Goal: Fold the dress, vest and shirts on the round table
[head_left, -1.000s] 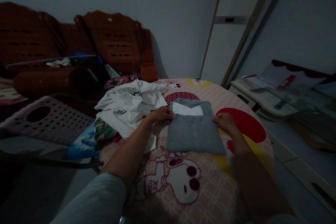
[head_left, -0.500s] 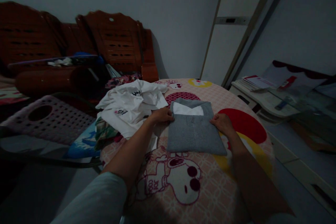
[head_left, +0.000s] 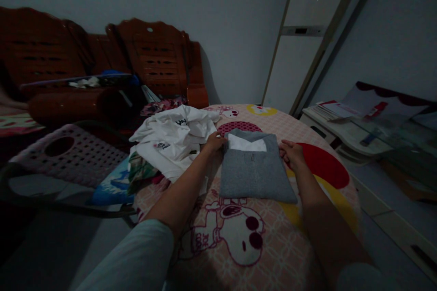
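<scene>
A folded grey shirt (head_left: 257, 175) lies flat on the round table, a white patch showing near its far edge and a small dark mark in the middle. At its upper left corner, my left hand (head_left: 215, 142) has its fingers closed on the cloth edge. Beside the upper right edge is my right hand (head_left: 292, 153), with the fingers loosely bent and apart and nothing held in them. A heap of white shirts (head_left: 170, 141) with dark print lies just left of my left hand, over some green checked cloth (head_left: 139, 167).
A pink patterned tablecloth (head_left: 280, 245) with cartoon figures covers the table. Left are a woven chair (head_left: 82, 154) and a blue printed bag or cushion (head_left: 114, 186). Wooden seats (head_left: 153, 54) stand behind. At right, a low cabinet (head_left: 344, 134) bears papers and a glass top.
Both hands have moved slightly up along the shirt's side edges. My right hand has let go of the edge and its fingers have spread. The whole view has shifted a little.
</scene>
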`<act>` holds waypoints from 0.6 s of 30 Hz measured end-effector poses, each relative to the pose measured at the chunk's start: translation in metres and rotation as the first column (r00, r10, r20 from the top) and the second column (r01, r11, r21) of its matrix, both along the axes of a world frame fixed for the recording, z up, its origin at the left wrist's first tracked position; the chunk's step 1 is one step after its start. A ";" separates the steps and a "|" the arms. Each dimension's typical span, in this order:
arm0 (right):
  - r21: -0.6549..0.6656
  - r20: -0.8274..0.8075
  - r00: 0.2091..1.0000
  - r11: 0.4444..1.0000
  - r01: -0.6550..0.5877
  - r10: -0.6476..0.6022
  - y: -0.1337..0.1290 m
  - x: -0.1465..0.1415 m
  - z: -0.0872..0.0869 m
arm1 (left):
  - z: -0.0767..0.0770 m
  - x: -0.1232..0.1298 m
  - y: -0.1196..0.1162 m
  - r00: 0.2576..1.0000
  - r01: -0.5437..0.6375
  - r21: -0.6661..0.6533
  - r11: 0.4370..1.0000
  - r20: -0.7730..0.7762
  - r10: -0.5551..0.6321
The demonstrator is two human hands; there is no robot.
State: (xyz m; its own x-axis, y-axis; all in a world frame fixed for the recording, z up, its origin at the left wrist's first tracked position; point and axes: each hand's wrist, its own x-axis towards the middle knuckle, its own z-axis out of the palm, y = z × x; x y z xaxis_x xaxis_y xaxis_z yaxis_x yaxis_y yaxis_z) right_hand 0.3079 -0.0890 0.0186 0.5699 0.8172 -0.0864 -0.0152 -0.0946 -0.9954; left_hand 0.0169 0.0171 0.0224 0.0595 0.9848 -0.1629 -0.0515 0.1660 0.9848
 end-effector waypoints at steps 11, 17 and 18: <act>0.139 -0.248 0.930 0.960 -0.242 0.270 0.007 0.011 -0.001 | 0.004 -0.001 -0.003 0.853 0.152 -0.176 0.973 0.521 -0.039; 0.196 -0.269 0.944 0.970 -0.142 0.192 0.010 0.005 -0.004 | 0.005 0.001 -0.004 0.867 0.146 -0.230 0.962 0.497 -0.012; 0.197 -0.270 0.946 0.972 -0.126 0.177 0.010 0.005 -0.004 | 0.005 0.002 -0.004 0.876 0.136 -0.223 0.965 0.482 -0.012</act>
State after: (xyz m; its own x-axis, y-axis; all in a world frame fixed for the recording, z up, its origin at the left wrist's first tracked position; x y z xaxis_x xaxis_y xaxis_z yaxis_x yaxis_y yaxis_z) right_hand 0.3130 -0.0790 0.0145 0.4107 0.9088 -0.0742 -0.2988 0.0573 -0.9526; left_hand 0.0193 0.0130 0.0269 0.2614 0.9073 -0.3294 -0.4783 0.4182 0.7723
